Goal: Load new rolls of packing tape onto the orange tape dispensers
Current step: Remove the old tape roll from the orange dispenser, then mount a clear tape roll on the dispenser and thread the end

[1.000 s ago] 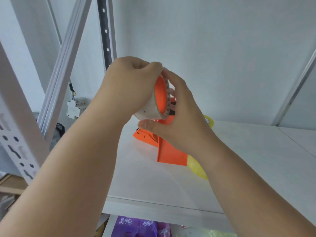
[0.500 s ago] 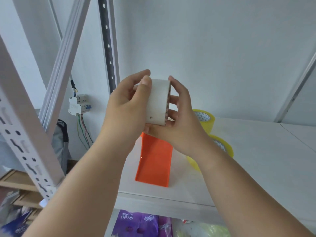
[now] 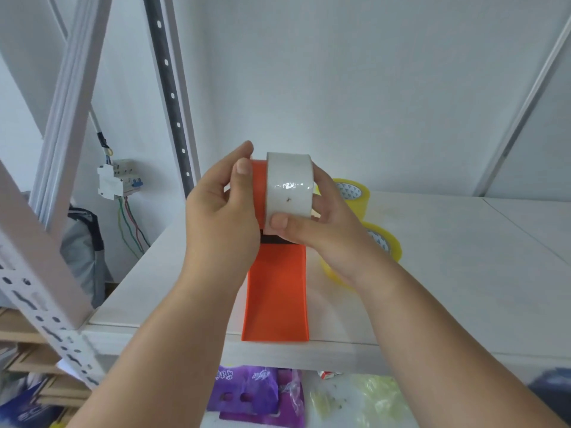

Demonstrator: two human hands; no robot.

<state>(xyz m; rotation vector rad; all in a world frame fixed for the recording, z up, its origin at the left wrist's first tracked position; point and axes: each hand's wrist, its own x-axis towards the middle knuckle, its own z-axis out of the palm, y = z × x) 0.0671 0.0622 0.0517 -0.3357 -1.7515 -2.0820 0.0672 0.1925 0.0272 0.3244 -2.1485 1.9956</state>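
The dispenser (image 3: 276, 291) is held above the front edge of the shelf (image 3: 463, 273), its orange handle plate pointing toward 6 o'clock, down and toward the person. This orientation presents the spool end at chest height, where both hands can work on it; judged from the task, the roll is being seated on the spool.

The left hand (image 3: 221, 220) grips the orange spool side of the dispenser, fingers curled round it, thumb tip lying against the orange face at 9 o'clock of the roll (image 3: 289, 186). This hand appears to serve as the fixed support.

The right hand (image 3: 324, 230) grips the roll: the thumb crosses the roll's lower edge at 6 o'clock, and the fingers wrap the far side at 3 o'clock. The roll's outer band faces the camera, standing on edge between the two hands, touching the orange spool side on its left. Whether it is fully home on the spool cannot be told; the core is hidden.

Two yellow rolls (image 3: 355, 193) lie on the shelf at 3 o'clock of the hands, just behind the right wrist, within reach as further stock.
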